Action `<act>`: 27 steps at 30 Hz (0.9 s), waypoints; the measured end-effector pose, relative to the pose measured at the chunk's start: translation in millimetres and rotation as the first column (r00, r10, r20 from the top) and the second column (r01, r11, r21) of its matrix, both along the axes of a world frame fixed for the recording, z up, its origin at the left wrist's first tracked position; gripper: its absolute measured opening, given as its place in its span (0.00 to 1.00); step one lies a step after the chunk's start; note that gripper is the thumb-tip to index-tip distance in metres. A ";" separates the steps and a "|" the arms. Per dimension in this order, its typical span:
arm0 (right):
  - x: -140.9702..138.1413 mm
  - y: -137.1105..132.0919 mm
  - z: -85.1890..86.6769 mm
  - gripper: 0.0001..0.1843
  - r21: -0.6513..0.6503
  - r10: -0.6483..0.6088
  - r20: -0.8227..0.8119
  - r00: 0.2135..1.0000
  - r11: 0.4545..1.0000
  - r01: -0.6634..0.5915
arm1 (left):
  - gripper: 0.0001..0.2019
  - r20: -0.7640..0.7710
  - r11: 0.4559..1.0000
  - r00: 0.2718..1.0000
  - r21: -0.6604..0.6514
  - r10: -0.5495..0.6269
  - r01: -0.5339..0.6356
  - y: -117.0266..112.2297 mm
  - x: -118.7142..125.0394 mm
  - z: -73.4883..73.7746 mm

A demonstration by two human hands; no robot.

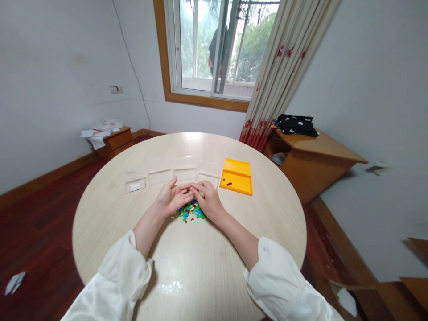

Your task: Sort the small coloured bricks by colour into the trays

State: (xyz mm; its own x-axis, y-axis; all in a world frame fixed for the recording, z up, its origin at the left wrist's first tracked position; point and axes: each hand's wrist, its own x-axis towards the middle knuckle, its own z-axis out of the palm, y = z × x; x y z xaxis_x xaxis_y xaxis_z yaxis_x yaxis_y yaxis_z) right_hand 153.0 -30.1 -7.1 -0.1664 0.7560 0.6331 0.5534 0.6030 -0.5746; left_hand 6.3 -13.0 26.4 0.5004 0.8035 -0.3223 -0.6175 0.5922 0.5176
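Note:
My left hand is turned palm up above a pile of small bricks, thumb raised and fingers stretched out to the right. Its fingertips meet my right hand, whose fingers are bent and pinched together there. A dark brown bit shows between the two hands, too small to make out. Beneath them lies the heap of toy bricks in green, blue, yellow, brown and white, partly covered by the hands. To the right, a yellow case lies unfolded with a few brown bricks inside.
Several clear plastic trays stand in a row behind my hands; the left tray holds a white slip. All rest on a round table. A wooden cabinet stands at right, and a person is outside the window.

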 end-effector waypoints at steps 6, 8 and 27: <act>-0.6 0.9 0.4 0.13 -0.031 0.033 0.063 0.997 0.999 -0.031 | 0.30 0.021 0.996 0.996 0.027 -0.090 0.090 -2.0 5.8 -5.3; 0.0 1.5 0.4 0.14 -0.039 0.040 0.080 0.996 0.999 -0.037 | 0.30 0.027 0.996 0.996 0.020 -0.083 0.082 -1.0 4.9 -5.4; 4.8 0.3 5.2 0.06 -0.072 0.046 0.163 0.986 0.997 -0.035 | 0.26 -0.010 0.999 0.999 0.004 -0.034 0.034 1.6 -2.8 -5.1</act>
